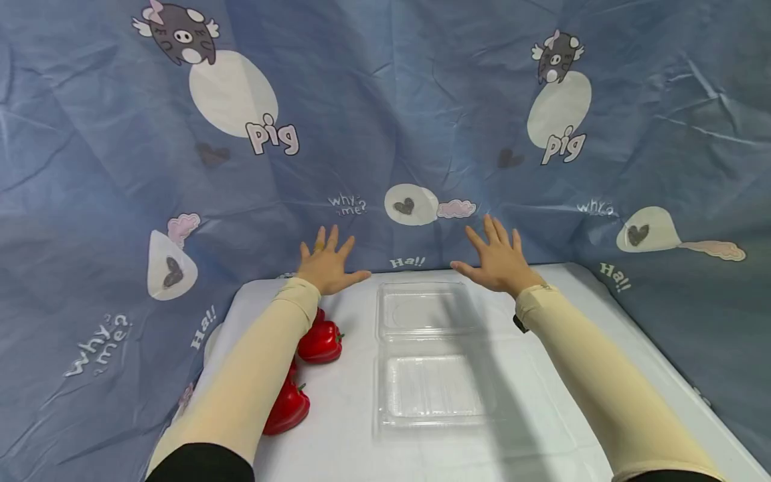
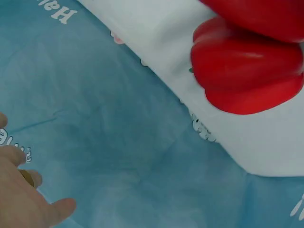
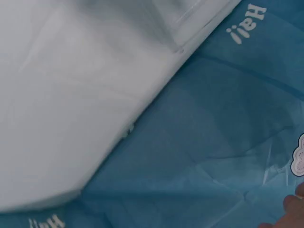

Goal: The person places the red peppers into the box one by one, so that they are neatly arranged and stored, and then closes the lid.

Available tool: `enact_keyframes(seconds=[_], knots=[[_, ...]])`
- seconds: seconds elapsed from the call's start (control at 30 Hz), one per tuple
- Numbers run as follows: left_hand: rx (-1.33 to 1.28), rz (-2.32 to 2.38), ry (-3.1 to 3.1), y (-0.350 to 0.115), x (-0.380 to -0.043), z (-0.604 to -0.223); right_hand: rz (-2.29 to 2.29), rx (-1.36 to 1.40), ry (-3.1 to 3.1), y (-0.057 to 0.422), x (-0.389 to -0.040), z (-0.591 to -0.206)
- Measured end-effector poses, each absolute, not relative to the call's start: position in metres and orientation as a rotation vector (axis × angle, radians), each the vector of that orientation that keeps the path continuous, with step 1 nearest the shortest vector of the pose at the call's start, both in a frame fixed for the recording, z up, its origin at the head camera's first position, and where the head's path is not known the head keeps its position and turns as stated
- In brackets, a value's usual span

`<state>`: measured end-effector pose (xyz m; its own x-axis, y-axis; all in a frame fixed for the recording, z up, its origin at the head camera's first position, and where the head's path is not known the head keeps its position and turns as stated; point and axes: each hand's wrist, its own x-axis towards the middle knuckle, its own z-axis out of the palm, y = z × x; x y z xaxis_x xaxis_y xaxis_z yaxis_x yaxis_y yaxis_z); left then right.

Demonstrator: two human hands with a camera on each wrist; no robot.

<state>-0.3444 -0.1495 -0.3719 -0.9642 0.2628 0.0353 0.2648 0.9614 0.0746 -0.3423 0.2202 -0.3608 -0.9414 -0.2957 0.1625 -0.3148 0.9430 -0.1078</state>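
Observation:
Both hands reach out over the table's far edge with fingers spread. My left hand (image 1: pixel 328 268) holds nothing and wears a ring; its fingers also show at the lower left of the left wrist view. The right hand (image 1: pixel 496 264) is likewise bare of any object, with only fingertips at the right wrist view's corner. Under and beside the left forearm lie several red bell peppers (image 1: pixel 321 343), partly covered by the sleeve. Between the arms sits a clear plastic clamshell box (image 1: pixel 436 388), its lid laid open toward the far edge.
The white table (image 1: pixel 349 415) has rounded far corners. A blue cloth (image 1: pixel 337 87) printed with pigs and words hangs behind it and around its sides. The right arm casts a shadow across the clear box.

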Motion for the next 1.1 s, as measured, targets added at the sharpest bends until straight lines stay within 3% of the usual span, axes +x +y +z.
enact_keyframes(seconds=[0.53, 1.1], knots=[[-0.536, -0.301, -3.139, -0.178, -0.314, -0.400, 0.870, 0.281, -2.901, 0.253, -0.311, -0.397], [-0.589, -0.384, -3.167, -0.202, -0.275, -0.435, 1.228, 0.140, -2.804, 0.252, -0.251, -0.435]])
